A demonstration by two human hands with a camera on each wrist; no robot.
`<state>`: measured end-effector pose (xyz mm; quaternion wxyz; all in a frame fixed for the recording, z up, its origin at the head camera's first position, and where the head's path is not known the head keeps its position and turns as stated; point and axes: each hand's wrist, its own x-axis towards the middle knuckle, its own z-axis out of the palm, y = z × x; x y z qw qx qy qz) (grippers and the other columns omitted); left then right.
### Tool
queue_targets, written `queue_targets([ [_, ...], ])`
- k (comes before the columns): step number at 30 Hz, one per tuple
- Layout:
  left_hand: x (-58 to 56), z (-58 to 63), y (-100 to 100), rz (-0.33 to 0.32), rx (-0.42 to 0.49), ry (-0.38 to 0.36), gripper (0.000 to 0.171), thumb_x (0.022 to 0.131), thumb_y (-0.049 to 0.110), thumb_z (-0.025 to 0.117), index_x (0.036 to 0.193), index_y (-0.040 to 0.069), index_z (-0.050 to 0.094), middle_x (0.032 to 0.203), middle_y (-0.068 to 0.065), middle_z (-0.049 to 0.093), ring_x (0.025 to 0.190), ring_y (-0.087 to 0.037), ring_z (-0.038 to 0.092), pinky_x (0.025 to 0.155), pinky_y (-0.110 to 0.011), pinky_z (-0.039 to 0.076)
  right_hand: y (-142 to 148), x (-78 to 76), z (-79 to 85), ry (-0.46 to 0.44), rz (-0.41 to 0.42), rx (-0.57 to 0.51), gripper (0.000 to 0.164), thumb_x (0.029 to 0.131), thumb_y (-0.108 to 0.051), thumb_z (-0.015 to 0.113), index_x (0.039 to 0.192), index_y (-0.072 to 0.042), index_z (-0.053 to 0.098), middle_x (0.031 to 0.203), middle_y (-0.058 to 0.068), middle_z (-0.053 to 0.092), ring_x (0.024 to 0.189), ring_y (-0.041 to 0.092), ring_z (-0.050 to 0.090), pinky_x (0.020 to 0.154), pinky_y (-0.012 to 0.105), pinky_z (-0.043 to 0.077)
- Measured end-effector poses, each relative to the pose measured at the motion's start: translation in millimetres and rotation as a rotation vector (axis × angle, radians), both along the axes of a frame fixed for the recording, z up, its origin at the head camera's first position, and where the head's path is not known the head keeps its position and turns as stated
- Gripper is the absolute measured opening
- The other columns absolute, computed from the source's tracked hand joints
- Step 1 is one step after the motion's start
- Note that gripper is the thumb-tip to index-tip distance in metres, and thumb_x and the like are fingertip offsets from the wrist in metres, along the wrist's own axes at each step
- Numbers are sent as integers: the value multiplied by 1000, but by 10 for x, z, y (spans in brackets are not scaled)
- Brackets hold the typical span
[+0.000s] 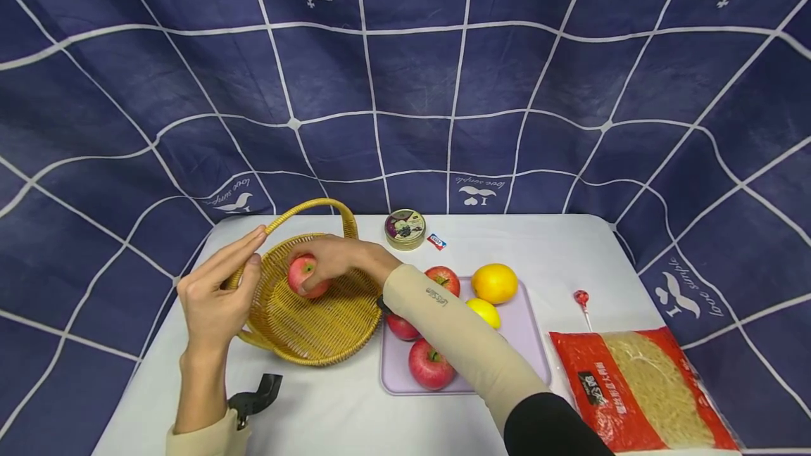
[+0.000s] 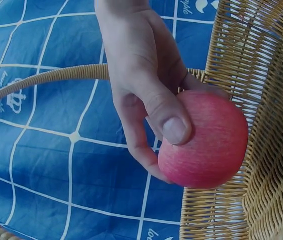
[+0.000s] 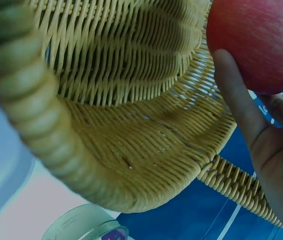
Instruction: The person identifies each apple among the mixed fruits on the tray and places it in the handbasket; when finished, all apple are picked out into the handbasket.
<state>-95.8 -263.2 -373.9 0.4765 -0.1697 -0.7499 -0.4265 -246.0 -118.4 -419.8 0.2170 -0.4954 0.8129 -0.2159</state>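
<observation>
A yellow wicker basket [image 1: 298,315] stands at the left of the table, its arched handle [image 1: 323,204] raised. The left hand [image 1: 218,294] is at the handle's near-left side, with the handle between thumb and fingers. Over the basket's interior, the right hand [image 1: 336,259] grips a red apple [image 1: 305,274], thumb on the near side. In the left wrist view, that apple [image 2: 211,145] shows large beside the wicker wall. The right wrist view shows the fingers against the apple [image 3: 256,40].
A lilac tray [image 1: 522,343] under the right forearm holds several red apples [image 1: 431,364] and two yellow lemons [image 1: 494,283]. Behind are a round tin [image 1: 405,227] and a small wrapped candy [image 1: 436,241]. At right lie a lollipop [image 1: 581,298] and a red pasta bag [image 1: 646,385].
</observation>
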Motion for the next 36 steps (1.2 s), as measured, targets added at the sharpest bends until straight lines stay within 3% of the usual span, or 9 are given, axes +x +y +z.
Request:
queue_targets([
  [10, 0, 10, -1, 3, -1, -11, 22, 85, -6, 67, 104, -3, 78, 108, -20, 74, 105, -12, 72, 95, -20, 54, -72, -3, -15, -15, -26, 46, 62, 77, -46, 83, 129, -24, 60, 110, -16, 60, 103, 1, 55, 88, 12, 44],
  [18, 2, 28, 16, -7, 3, 9, 21, 85, -6, 66, 103, -5, 77, 108, -21, 74, 105, -13, 72, 95, -19, 54, -89, 15, -28, 13, -25, 126, 64, 73, -53, 85, 129, -36, 58, 112, -19, 61, 104, 1, 55, 90, 17, 46],
  [27, -7, 16, 13, -18, 4, 14, 21, 85, -6, 66, 103, -5, 78, 108, -21, 74, 104, -13, 72, 95, -20, 55, -132, -18, -53, 24, -8, 158, 71, 76, -44, 86, 140, -35, 55, 124, -19, 58, 113, 2, 51, 99, 19, 42],
  [36, 8, 1, -7, -3, 3, -3, 22, 85, -6, 66, 104, -4, 78, 108, -20, 74, 105, -12, 72, 95, -20, 54, -203, -12, -77, 24, -26, 243, 69, 80, -39, 85, 140, -36, 53, 125, -15, 56, 111, 5, 52, 94, 23, 47],
])
